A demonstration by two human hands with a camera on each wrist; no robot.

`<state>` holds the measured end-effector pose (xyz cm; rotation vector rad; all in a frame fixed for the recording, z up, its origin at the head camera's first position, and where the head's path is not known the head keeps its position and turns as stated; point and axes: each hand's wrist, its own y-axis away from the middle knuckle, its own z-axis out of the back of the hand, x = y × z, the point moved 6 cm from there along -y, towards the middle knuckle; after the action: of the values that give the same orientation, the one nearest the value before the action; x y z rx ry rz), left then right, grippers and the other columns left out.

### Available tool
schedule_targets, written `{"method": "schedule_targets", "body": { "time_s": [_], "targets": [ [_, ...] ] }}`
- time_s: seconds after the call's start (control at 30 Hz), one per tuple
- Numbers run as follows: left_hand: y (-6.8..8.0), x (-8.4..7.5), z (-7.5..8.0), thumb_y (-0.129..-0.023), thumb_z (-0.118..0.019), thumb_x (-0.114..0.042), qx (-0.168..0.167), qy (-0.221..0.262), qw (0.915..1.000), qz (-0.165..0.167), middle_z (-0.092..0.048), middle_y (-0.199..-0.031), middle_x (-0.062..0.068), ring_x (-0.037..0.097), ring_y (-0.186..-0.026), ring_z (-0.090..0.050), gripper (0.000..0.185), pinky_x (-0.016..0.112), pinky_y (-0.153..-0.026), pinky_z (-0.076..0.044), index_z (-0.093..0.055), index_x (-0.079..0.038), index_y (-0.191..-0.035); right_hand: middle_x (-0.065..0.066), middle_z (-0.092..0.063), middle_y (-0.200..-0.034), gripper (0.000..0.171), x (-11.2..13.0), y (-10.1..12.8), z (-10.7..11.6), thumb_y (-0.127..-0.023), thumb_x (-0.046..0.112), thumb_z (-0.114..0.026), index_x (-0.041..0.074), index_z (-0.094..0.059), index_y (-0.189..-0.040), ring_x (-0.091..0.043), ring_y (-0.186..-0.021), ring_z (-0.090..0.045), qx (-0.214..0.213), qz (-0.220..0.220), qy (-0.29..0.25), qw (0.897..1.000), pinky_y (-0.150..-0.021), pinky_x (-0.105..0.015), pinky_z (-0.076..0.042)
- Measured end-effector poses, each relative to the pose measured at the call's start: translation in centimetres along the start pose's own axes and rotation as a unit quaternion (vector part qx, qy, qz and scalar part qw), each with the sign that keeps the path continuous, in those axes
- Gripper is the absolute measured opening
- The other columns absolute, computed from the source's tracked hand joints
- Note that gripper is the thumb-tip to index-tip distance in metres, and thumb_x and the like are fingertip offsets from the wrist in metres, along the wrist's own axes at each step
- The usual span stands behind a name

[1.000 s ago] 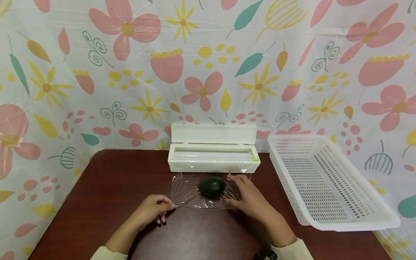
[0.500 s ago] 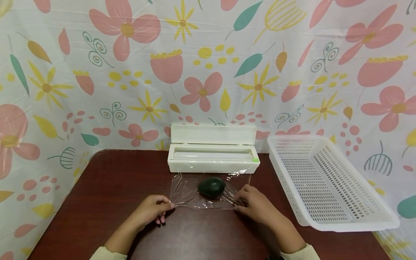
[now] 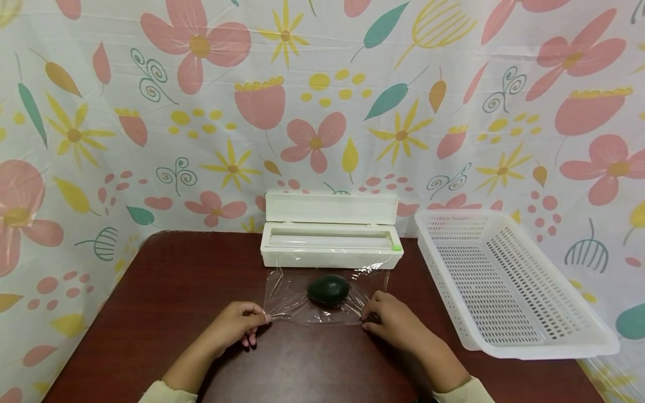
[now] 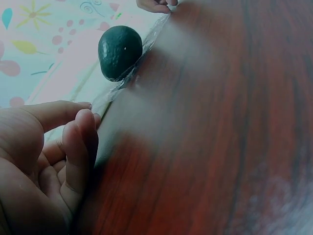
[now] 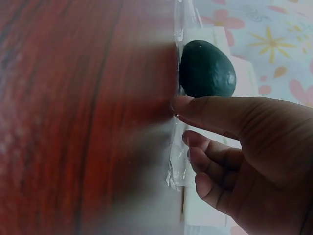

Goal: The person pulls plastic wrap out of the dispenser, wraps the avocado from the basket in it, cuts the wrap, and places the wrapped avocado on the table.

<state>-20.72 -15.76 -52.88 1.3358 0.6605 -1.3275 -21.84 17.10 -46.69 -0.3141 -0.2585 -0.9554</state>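
Dark green bumpy avocado (image 3: 328, 290) sits in middle of thin clear plastic wrap sheet (image 3: 289, 299), so wrap can fold over it from all sides. Sheet lies flat on dark red-brown wooden table (image 3: 176, 291), far edge running into open white plastic wrap box (image 3: 331, 239). Left hand (image 3: 237, 323) pinches near left corner of sheet, thumb and finger tight. Right hand (image 3: 395, 320) pinches near right corner. Both pinches hold sheet stretched. White plastic basket with holes (image 3: 504, 280) sits at right, tilted.
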Motion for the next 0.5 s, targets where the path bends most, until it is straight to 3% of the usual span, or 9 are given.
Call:
{"method": "schedule_targets", "body": {
  "time_s": [0.5],
  "targets": [
    [0.01,-0.07,0.09,-0.091,-0.072,-0.027,-0.002,0.007,1.0000,0.003,-0.054,-0.062,0.000,0.014,-0.052,-0.060,0.028,0.024,-0.047,-0.046,-0.071,0.000,-0.096,0.008,-0.055,-0.088,0.014,0.44,-0.08,-0.14,-0.084,0.010,-0.079,0.019,-0.068,-0.082,-0.007,-0.083,-0.054,-0.019,0.011,0.018,1.000,-0.073,-0.029,-0.049]
  ]
}}
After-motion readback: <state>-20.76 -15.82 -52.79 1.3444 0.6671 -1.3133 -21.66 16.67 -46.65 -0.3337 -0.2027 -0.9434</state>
